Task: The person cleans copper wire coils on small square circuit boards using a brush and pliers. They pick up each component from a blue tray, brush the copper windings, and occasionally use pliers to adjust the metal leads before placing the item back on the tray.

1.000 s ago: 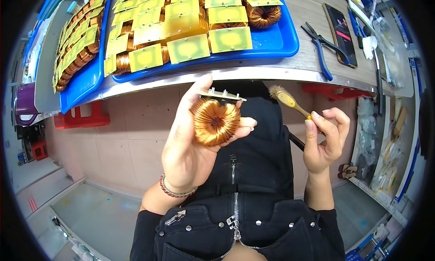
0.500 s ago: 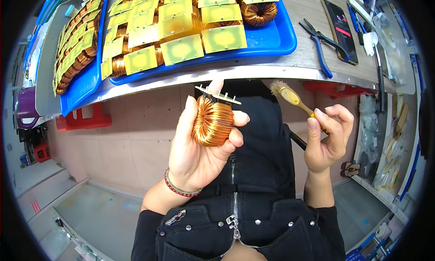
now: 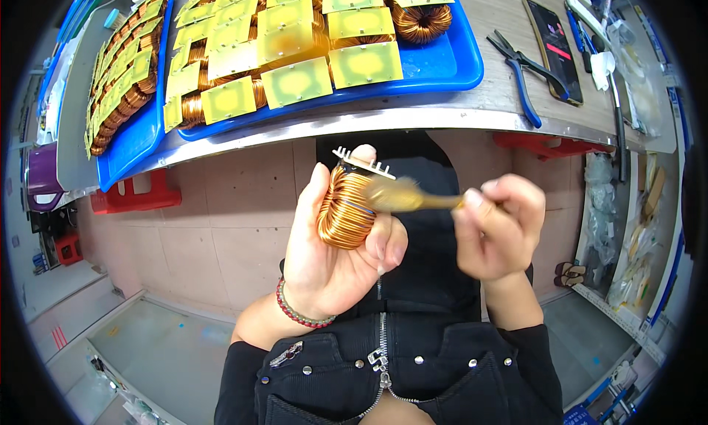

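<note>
My left hand [image 3: 324,259] is closed around a toroidal coil [image 3: 345,217] wound with shiny copper wire. A thin pale board [image 3: 363,164] with several short pins sits on the coil's upper end, one fingertip behind it. My right hand [image 3: 501,229] pinches the handle of a small brush [image 3: 413,198], which points left. The brush head, smeared by motion, is at the coil's right side just under the board; whether the bristles touch the wire I cannot tell. Both hands are over my lap, in front of the table edge.
A blue tray [image 3: 442,77] holds rows of copper coils topped with yellow boards [image 3: 296,82]. Another blue tray [image 3: 133,159] with similar coils stands at the left. Pliers [image 3: 525,74] and a phone [image 3: 554,52] lie on the table's right part. A purple mug [image 3: 44,175] is far left.
My right hand has moved left, bringing the brush from upright and apart to sideways against or beside the coil. My left hand has tilted the coil and board slightly and shifted a little right.
</note>
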The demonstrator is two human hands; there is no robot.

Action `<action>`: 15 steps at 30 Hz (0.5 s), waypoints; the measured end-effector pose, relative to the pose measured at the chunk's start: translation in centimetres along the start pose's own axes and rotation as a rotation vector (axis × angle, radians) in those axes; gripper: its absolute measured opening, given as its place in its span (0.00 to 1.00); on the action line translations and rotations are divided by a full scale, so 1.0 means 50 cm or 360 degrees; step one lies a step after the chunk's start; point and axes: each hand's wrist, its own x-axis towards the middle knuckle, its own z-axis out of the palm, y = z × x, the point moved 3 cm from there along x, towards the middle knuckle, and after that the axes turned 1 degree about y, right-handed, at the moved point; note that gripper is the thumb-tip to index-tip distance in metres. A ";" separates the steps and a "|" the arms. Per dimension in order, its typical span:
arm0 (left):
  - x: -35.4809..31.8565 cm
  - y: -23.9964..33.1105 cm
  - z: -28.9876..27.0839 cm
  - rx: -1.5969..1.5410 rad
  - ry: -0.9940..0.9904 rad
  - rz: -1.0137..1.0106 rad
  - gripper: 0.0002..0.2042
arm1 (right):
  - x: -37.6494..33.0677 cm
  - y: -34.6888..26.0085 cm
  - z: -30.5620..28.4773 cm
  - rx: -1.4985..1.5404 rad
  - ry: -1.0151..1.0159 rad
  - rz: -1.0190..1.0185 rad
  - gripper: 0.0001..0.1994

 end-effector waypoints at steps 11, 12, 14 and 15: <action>0.012 0.022 -0.010 0.0946 -0.0339 0.0587 0.22 | -0.015 0.063 -0.048 0.0030 0.0200 0.0398 0.07; 0.011 0.022 -0.010 0.0973 -0.0339 0.0590 0.21 | -0.012 0.060 -0.046 0.0068 0.0205 0.0400 0.07; 0.010 0.020 -0.008 0.1031 -0.0341 0.0600 0.21 | -0.006 0.057 -0.042 0.0191 0.0206 0.0454 0.07; 0.011 0.020 -0.004 0.1033 -0.0367 0.0617 0.23 | -0.001 0.057 -0.039 0.0269 0.0193 0.0509 0.07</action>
